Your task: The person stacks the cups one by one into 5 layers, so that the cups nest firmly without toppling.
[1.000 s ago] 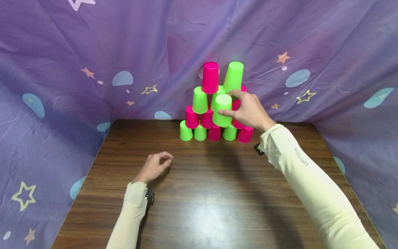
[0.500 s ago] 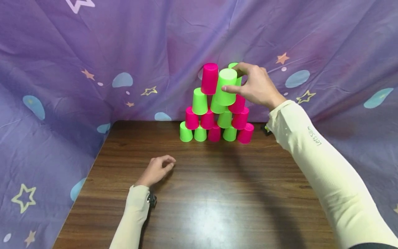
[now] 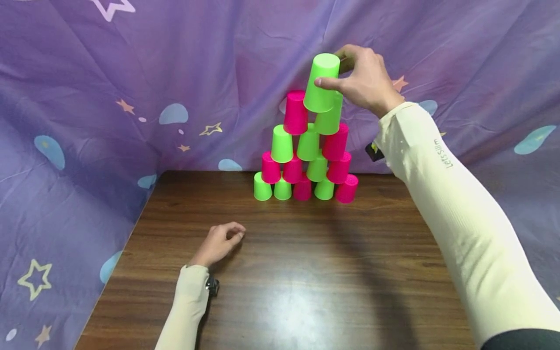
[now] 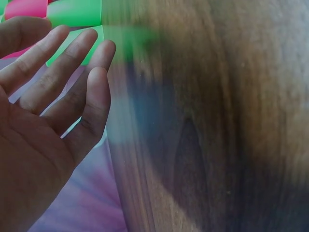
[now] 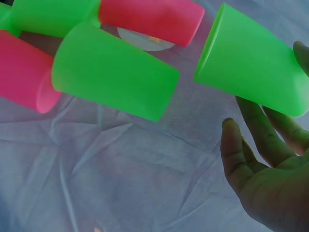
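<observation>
My right hand [image 3: 367, 80] pinches an upside-down green cup [image 3: 321, 90] between thumb and fingers, high at the top of a cup pyramid. In the right wrist view a gap shows between the held cup [image 5: 256, 63] and the green cup [image 5: 113, 72] of the upper row. That row has a pink cup [image 3: 295, 113] on the left and a green cup [image 3: 329, 119] on the right, partly hidden behind the held one. Rows of pink and green cups stand below, all mouth down. My left hand [image 3: 218, 243] rests by the table, fingers loosely bent, holding nothing.
The pyramid's bottom row, with a green cup [image 3: 262, 187] at its left end and a pink cup [image 3: 347, 189] at its right, stands near the back of the brown wooden table [image 3: 280, 272]. A purple patterned cloth [image 3: 245, 63] hangs close behind.
My right hand has lifted the green cup from in front of the middle rows to above the upper row. The left hand has barely moved.
</observation>
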`<act>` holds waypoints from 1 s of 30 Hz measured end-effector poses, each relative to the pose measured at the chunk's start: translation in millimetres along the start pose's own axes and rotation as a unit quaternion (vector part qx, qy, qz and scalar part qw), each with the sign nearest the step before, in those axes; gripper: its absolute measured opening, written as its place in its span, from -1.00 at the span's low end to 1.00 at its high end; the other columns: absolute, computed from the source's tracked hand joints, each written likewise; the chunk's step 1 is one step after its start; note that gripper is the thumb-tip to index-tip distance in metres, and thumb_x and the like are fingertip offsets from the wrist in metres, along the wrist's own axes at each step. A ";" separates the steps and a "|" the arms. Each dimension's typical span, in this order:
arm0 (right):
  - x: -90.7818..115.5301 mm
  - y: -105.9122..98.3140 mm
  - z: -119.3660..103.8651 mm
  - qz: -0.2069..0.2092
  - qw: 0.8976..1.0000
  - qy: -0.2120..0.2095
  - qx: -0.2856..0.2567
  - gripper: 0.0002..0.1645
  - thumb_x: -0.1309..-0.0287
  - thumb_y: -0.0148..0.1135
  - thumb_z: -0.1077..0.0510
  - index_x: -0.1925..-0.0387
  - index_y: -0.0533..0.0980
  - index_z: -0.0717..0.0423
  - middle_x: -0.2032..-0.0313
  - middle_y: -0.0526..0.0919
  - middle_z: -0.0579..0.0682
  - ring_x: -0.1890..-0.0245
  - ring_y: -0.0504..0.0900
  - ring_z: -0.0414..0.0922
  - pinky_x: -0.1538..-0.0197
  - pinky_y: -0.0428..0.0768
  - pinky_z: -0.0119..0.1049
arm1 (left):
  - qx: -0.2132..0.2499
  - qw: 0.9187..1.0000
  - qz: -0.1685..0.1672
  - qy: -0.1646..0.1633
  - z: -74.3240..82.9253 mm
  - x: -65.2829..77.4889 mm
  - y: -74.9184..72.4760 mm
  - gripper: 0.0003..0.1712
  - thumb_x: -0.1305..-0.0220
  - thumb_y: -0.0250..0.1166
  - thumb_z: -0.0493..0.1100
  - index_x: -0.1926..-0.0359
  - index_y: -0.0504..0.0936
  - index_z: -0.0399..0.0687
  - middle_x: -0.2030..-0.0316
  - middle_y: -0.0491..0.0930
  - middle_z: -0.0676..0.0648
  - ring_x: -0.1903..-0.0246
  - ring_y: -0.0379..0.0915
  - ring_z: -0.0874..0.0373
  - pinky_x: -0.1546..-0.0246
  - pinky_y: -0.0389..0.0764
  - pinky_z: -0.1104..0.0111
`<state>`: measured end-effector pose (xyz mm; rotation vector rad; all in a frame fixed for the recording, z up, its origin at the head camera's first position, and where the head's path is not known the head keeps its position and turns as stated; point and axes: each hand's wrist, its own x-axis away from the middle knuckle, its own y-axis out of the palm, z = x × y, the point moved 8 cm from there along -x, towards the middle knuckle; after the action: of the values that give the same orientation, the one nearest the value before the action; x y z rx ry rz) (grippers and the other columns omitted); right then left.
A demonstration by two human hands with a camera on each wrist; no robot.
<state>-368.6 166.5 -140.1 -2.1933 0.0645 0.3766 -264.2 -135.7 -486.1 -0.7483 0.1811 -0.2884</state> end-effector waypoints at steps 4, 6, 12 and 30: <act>-9.0 -1.6 -0.6 0.006 1.000 0.021 0.008 -0.19 -0.09 0.40 -0.29 -0.25 0.48 0.08 -0.18 0.66 0.10 -0.10 0.62 -0.09 -0.21 0.57 -0.23 | 0.000 1.000 0.003 0.006 0.9 0.2 1.4 -0.79 -0.35 0.26 -0.22 0.04 0.70 -0.15 0.11 0.78 -0.13 0.05 0.69 -0.06 -0.12 0.62 0.01; -12.9 -1.3 0.3 0.006 0.999 0.033 0.015 -0.18 -0.10 0.38 -0.32 -0.26 0.47 0.06 -0.16 0.66 0.08 -0.07 0.61 -0.12 -0.15 0.58 -0.29 | -0.001 1.000 0.001 0.004 1.4 0.6 2.2 -0.78 -0.35 0.26 -0.21 0.04 0.69 -0.16 0.12 0.78 -0.13 0.05 0.69 -0.05 -0.12 0.61 0.01; -24.5 1.9 2.8 0.014 0.998 0.053 0.033 -0.19 -0.12 0.33 -0.34 -0.25 0.49 0.06 -0.08 0.66 0.05 0.04 0.58 -0.17 0.07 0.53 -0.45 | -0.001 1.000 -0.005 -0.003 2.4 1.3 3.4 -0.78 -0.35 0.25 -0.21 0.03 0.69 -0.14 0.11 0.78 -0.11 0.04 0.68 -0.04 -0.13 0.60 0.01; -35.0 9.1 8.9 -0.005 0.995 0.082 0.057 -0.10 -0.17 0.25 -0.37 -0.33 0.39 0.11 -0.25 0.59 0.10 -0.16 0.57 -0.04 -0.22 0.59 -0.24 | 0.006 1.000 -0.003 0.000 3.7 3.5 4.0 -0.78 -0.35 0.26 -0.22 0.03 0.69 -0.17 0.15 0.77 -0.11 0.07 0.68 -0.04 -0.12 0.61 0.01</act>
<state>-405.8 164.9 -142.0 -2.1075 0.1625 0.1813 -259.1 -131.7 -486.4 -0.7371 0.1765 -0.2942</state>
